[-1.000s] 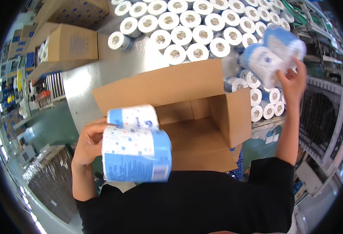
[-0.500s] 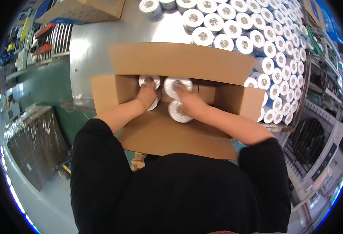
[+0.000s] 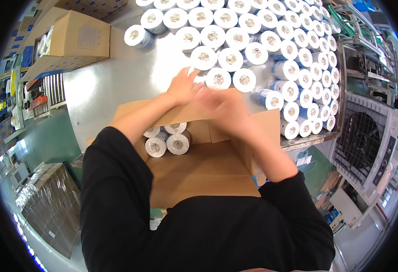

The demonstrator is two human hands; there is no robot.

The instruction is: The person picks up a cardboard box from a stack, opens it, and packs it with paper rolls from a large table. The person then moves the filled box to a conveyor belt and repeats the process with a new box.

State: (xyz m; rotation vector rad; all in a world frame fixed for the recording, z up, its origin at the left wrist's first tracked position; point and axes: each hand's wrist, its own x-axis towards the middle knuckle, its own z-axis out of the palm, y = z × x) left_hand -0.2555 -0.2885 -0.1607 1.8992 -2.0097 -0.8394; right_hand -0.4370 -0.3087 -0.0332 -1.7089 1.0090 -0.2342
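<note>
Left hand [image 3: 182, 87] empty, fingers spread, reaching past the far flap of the open box [image 3: 199, 167] toward the nearest rolls on the table [image 3: 228, 61]. Right hand [image 3: 224, 106] motion-blurred just beside it, apparently empty; cannot tell finger pose. Few rolls in the box [image 3: 167, 143], packed at far-left corner, lying on their sides, long axis level, core ends facing the camera. Most of box floor bare. Dozens of rolls standing upright on the steel table [image 3: 95, 90], cores up, unpacked. Looks early in the packing. Second carton [image 3: 74, 41] far left.
</note>
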